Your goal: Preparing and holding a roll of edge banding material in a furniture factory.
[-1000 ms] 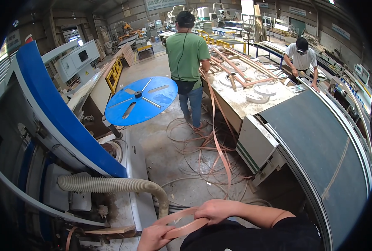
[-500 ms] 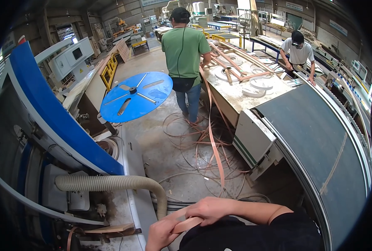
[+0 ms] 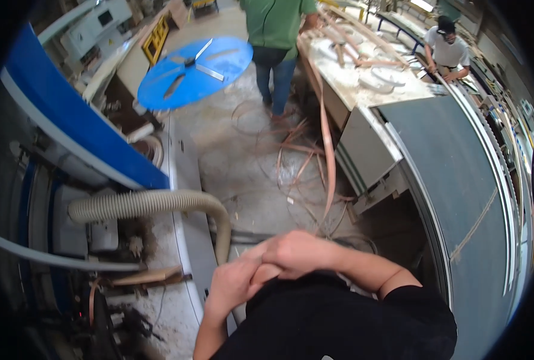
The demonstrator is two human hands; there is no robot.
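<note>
Close to my body, my left hand point(image 3: 234, 281) and my right hand point(image 3: 300, 253) are together, fingers closed. Between them shows a short bit of light wood-coloured edge banding point(image 3: 265, 274), its rest covered by my fingers. My right hand lies over the top of it, and my left hand grips its lower left side. Beyond my hands, a long pinkish-brown strip point(image 3: 327, 144) hangs from the far work table down to the floor.
At left stand a blue-and-white machine point(image 3: 81, 114), a ribbed hose point(image 3: 141, 204) and a round blue reel plate point(image 3: 201, 69). A dark conveyor belt point(image 3: 453, 162) runs along the right. Loose strips point(image 3: 303, 150) tangle on the floor. One person point(image 3: 279, 27) stands ahead; another point(image 3: 448, 51) works at far right.
My view has tipped downward, so the scene sits higher. My hands have drawn closer together, and less of the edge banding shows between them. The far-right person's hands have come closer together.
</note>
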